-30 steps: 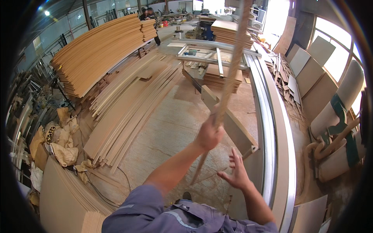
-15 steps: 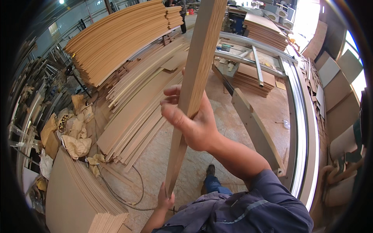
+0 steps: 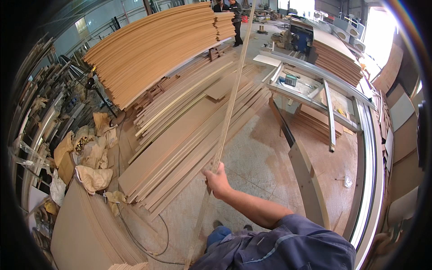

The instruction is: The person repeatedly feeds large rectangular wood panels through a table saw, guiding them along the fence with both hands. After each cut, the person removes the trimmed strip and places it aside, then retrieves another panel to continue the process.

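A long, narrow wooden board stands tilted in front of me, seen nearly along its thin edge. It runs from the top of the view down past my lower left side. My right hand is closed around it below its visible middle, the fingers partly hidden behind the wood. My left hand is out of sight. Beyond the board lies a low pile of brown strips and panels on the floor, apart from my hand.
A tall stack of brown sheets stands at the back left. Metal rails edge a saw-like table on the right, with a calculator at its far end. Crumpled paper and a cable lie left. People stand far back.
The board has turned from its broad face to its thin edge and sits lower and farther from view. My right hand has closed around it and moved down; my left hand has left the view.
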`<action>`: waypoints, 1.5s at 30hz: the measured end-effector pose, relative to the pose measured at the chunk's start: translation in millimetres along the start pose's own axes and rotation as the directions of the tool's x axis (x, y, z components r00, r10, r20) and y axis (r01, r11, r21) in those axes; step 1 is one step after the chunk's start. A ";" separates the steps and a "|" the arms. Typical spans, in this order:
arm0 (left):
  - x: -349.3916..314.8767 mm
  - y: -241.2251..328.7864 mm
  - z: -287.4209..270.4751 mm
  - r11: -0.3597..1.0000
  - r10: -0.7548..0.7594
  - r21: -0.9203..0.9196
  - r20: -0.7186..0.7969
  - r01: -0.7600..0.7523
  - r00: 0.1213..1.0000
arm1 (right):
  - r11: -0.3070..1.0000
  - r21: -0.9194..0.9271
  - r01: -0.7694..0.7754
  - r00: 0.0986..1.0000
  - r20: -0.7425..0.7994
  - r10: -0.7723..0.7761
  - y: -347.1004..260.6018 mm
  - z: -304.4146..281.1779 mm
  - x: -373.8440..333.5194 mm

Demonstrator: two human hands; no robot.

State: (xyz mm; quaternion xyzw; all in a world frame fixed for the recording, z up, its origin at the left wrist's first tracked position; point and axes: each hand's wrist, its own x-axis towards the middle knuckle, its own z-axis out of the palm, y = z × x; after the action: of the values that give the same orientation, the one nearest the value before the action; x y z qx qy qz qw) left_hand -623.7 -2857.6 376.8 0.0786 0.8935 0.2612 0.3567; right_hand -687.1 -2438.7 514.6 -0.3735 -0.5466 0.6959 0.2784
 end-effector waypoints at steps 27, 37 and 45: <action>313.2 236.4 -166.1 0.988 -0.093 0.133 0.077 0.082 0.993 | 0.788 -0.040 -0.615 0.764 -0.280 0.582 90.6 53.4 379.9; 370.8 365.8 -198.7 0.955 -0.250 0.195 0.129 0.223 0.960 | 0.800 0.021 -0.600 0.765 -0.278 0.581 118.9 -14.6 575.7; 443.2 467.5 -211.9 0.939 -0.021 0.340 0.216 -0.055 0.976 | 0.724 -0.377 -0.578 0.803 -0.107 0.586 57.9 -40.6 678.9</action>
State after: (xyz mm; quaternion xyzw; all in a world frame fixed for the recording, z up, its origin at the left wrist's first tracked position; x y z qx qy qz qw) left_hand -1113.9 -2401.8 486.0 0.1754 0.8804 0.0939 0.4304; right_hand -1036.8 -1890.4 307.2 -0.5669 -0.5319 0.6278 -0.0396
